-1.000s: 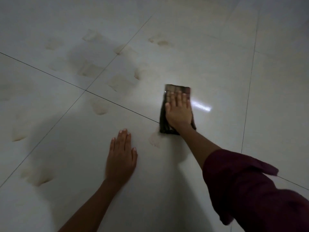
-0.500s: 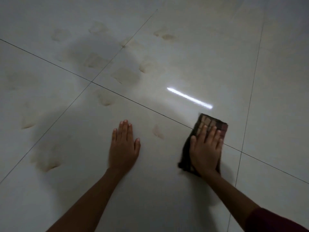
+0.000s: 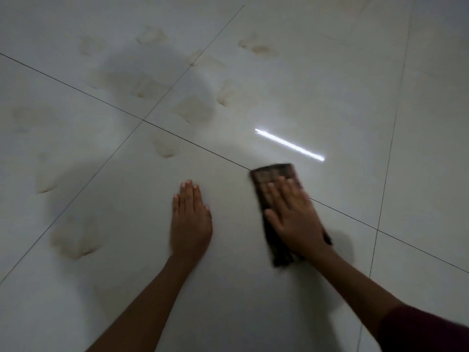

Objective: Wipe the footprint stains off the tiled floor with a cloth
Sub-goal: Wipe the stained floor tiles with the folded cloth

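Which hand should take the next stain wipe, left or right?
Right. The right hand already presses the cloth flat, while the left hand rests bare on the floor. Stains lie up-left.

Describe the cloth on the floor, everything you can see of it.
The cloth is a dark brown, folded oblong with a faint checked pattern at its far end, lying flat on the pale tiled floor and blurred. Its far end lies at a dark grout line. The right hand presses on it with straight, spread fingers, covering its middle; a near edge shows below the wrist. The left hand rests apart from it.
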